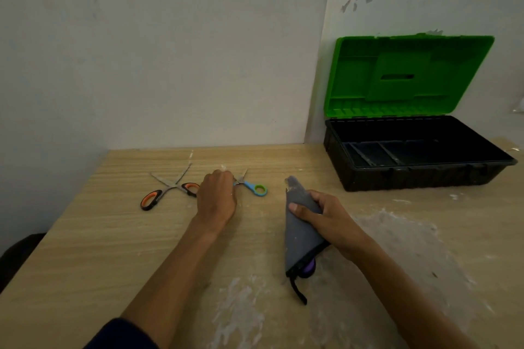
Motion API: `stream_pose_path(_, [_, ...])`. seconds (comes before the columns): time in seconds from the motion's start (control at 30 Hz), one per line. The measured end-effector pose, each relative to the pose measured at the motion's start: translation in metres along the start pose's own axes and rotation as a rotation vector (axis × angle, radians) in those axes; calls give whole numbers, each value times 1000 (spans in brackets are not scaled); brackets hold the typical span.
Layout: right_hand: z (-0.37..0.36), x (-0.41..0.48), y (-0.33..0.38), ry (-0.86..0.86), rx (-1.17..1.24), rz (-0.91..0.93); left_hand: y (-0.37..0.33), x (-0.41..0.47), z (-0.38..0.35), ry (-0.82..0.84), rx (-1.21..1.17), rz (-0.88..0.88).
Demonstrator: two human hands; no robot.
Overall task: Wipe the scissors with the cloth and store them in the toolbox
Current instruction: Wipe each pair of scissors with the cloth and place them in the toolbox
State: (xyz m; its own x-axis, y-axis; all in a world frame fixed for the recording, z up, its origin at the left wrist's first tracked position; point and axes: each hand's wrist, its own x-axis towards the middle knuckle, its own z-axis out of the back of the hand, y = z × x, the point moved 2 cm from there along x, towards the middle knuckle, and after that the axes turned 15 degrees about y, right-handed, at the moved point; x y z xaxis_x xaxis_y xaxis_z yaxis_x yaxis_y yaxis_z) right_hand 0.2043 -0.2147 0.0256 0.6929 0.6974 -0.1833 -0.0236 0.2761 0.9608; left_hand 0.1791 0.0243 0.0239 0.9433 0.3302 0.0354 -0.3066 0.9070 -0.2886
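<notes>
**Grey cloth (300, 232) being clutched, blue scissors (256, 188) being grasped**

Grey fabric is being gripped by the right hand (326, 215) — fingers and thumb curled tightly round it — with a purple handle (308, 268) poking out of its lower end, close over the wooden table (99, 235). The blue scissors are being held at one handle by the left hand (217, 195), its fingers curled down over them; the green-ringed loop and the blade tips are being left exposed. Orange-handled scissors (170, 188) are lying open just beside that hand. Well apart, at the far right, the toolbox (411, 176) is being kept open — green lid (405, 76) upright.
</notes>
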Motion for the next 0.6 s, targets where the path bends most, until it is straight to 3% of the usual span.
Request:
stream_pose_path(0.13, [3, 0, 0, -31, 83, -17, 1, -16, 2, -107, -283, -91])
stream_pose_path(0.3, [4, -4, 10, -141, 202, 71, -1, -35, 12, -116, -588, -153])
stream_pose_path(0.47, [11, -8, 21, -147, 177, 196, -4, -59, -6, 122, -983, -179])
stream_pose_path(0.6, [8, -12, 29, -172, -104, 255, -3, -67, -14, 233, -1186, -164])
